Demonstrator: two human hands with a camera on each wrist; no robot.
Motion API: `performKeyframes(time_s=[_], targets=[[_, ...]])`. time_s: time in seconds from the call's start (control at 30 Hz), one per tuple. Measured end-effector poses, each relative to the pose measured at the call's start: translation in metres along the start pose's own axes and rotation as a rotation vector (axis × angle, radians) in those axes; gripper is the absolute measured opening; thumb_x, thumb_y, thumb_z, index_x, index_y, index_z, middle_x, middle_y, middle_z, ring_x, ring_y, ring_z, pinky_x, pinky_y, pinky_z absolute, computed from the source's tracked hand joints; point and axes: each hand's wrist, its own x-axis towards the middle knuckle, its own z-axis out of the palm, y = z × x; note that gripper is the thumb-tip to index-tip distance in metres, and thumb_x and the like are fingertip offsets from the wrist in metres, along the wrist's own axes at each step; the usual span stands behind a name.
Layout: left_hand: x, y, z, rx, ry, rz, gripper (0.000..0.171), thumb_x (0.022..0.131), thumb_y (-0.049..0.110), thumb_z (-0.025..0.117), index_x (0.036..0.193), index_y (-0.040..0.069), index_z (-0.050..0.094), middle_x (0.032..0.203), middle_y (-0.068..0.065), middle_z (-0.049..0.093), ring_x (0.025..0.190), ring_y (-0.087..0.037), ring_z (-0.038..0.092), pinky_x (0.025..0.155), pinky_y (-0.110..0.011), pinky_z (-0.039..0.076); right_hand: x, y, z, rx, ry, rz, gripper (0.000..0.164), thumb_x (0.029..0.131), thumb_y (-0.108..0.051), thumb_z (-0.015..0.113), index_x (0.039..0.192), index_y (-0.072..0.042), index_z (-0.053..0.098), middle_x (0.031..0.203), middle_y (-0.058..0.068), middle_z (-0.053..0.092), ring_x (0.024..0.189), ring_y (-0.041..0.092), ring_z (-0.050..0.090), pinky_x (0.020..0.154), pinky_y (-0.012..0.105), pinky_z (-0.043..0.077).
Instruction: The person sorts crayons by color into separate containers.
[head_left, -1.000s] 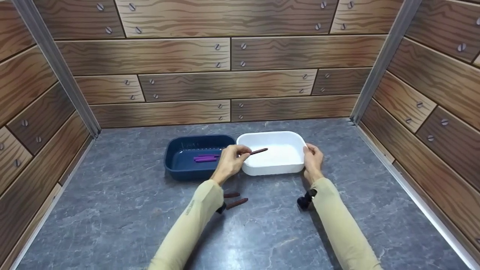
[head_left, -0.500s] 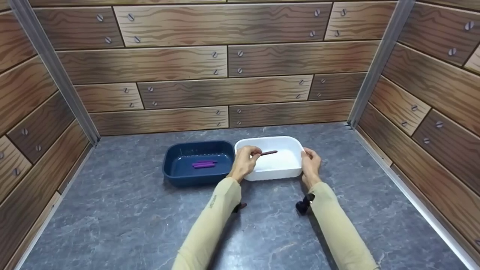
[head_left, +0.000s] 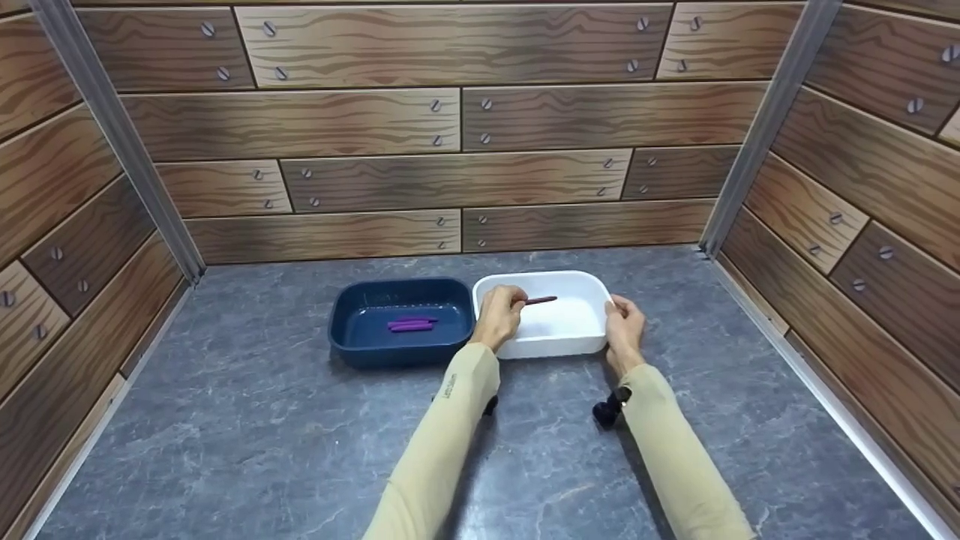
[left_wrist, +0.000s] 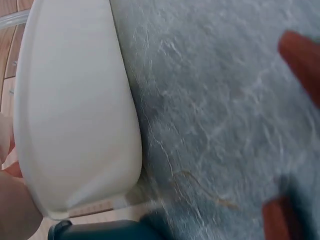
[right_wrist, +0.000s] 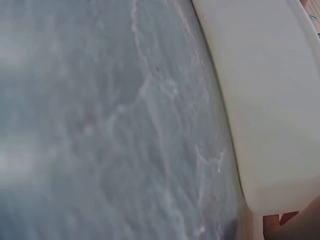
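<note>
My left hand [head_left: 501, 315] reaches over the left side of a white tray [head_left: 562, 343] and pinches a slim dark brown crayon-like stick [head_left: 541, 300]. The stick lies nearly level above the tray's inside and points right. At the tray's right end my right hand [head_left: 625, 330] grips the rim, thumb at the top edge. In the left wrist view part of my left hand [left_wrist: 17, 205] shows at the tray's edge, while the stick it pinches is hidden there. The right wrist view shows the tray's outer wall [right_wrist: 275, 100] and a bit of a hand [right_wrist: 295, 225].
Left of the white tray, close beside it, stands a dark blue tray [head_left: 337, 341] holding several purple sticks [head_left: 411, 325]. Two more brown sticks [left_wrist: 302, 60] lie on the grey marbled table [head_left: 262, 420], covered by my left arm in the head view. Wood-patterned walls [head_left: 375, 172] enclose the table.
My left hand has moved right with the brown stick, further over the white tray. My left forearm now covers the loose brown sticks on the table. The right hand has kept its grip.
</note>
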Motion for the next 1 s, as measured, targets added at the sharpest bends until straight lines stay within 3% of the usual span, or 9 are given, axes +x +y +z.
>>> performKeyframes(time_s=[0.33,0.6,0.87,1.0], targets=[[0.001,-0.005,0.002,0.021,0.037,-0.008,0.013,0.089,-0.002,0.062,0.091,-0.002,0.074,0.088,-0.012,0.073,0.088,-0.025,0.068,0.083,-0.037,0.053,0.000,0.000,0.003,-0.019,-0.009,-0.010,0.034,0.103,-0.012,0.046,0.133,0.001,0.055,0.125,0.015,0.055,0.109,0.022,0.052,0.091,0.028,0.043],[0.004,0.001,0.008,0.060,-0.012,-0.073,0.014,0.088,-0.002,0.060,0.090,0.000,0.074,0.090,-0.011,0.073,0.090,-0.025,0.068,0.084,-0.035,0.053,0.000,-0.001,-0.005,-0.037,0.003,0.003,0.034,0.103,-0.014,0.047,0.133,0.000,0.055,0.127,0.014,0.055,0.110,0.020,0.052,0.090,0.025,0.043],[0.004,0.003,0.010,0.059,-0.025,-0.158,0.016,0.092,0.001,0.059,0.096,0.003,0.074,0.098,-0.009,0.073,0.097,-0.023,0.067,0.089,-0.035,0.052,0.000,0.000,-0.005,-0.040,-0.004,-0.024,0.033,0.102,-0.013,0.048,0.132,0.001,0.056,0.114,0.010,0.054,0.099,0.016,0.050,0.084,0.022,0.041],[0.003,0.002,0.008,0.098,-0.047,-0.160,0.015,0.092,0.005,0.061,0.102,0.003,0.073,0.103,-0.010,0.071,0.102,-0.024,0.066,0.091,-0.036,0.051,0.000,0.001,-0.002,-0.038,0.000,-0.018,0.033,0.102,-0.013,0.048,0.131,0.000,0.056,0.115,0.010,0.054,0.100,0.017,0.050,0.084,0.022,0.041]])
